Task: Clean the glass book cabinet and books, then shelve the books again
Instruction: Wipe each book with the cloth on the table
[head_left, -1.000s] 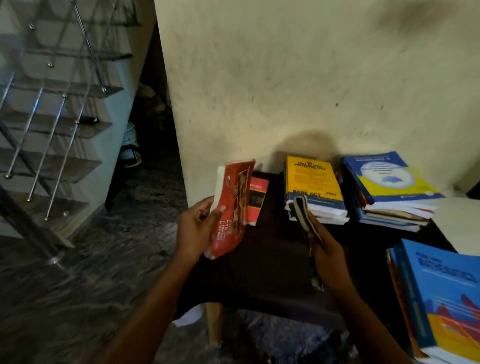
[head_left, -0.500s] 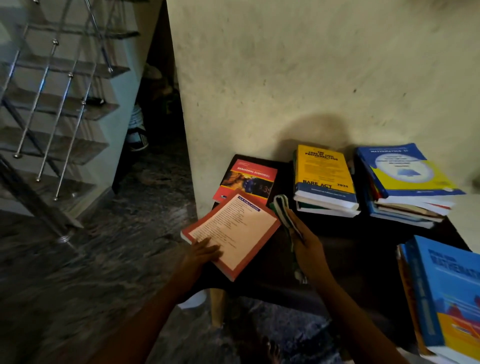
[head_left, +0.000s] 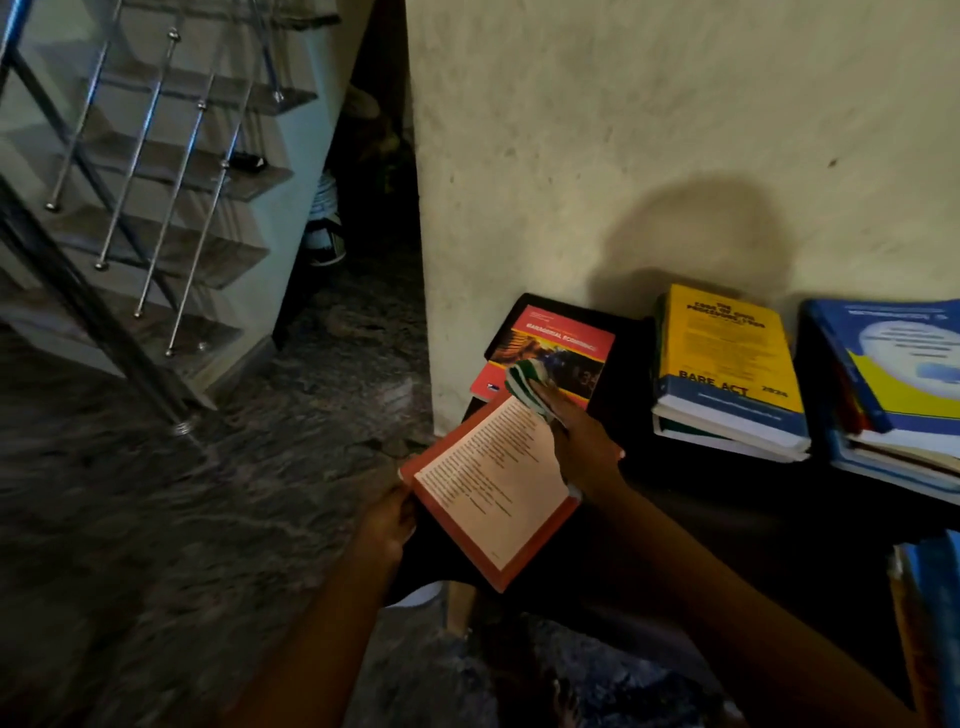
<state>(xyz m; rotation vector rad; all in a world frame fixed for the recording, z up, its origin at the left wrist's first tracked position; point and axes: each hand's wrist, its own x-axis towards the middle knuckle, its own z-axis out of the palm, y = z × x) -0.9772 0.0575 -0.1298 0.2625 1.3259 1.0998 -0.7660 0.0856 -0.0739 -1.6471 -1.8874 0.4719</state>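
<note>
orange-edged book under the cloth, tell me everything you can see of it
The orange-edged book, a paperback, shows a pale panel of print inside an orange border. It lies skewed on the dark table, by its left edge. The left hand grips its near-left corner; the right hand presses a green-striped cloth on its far corner.

Dim indoor shot, warm cast. Wall (head_left: 649, 114) best lit, light seemingly from camera side. Soft rounded shadow (head_left: 696, 234) on wall, centre right. Counter (head_left: 727, 519) near black, detail lost. Staircase (head_left: 156, 171) upper left paler, cooler, rails bowed by wide lens. Floor (head_left: 156, 493) lower left smeared. Books (head_left: 909, 364) at right edge stretched, soft.
</note>
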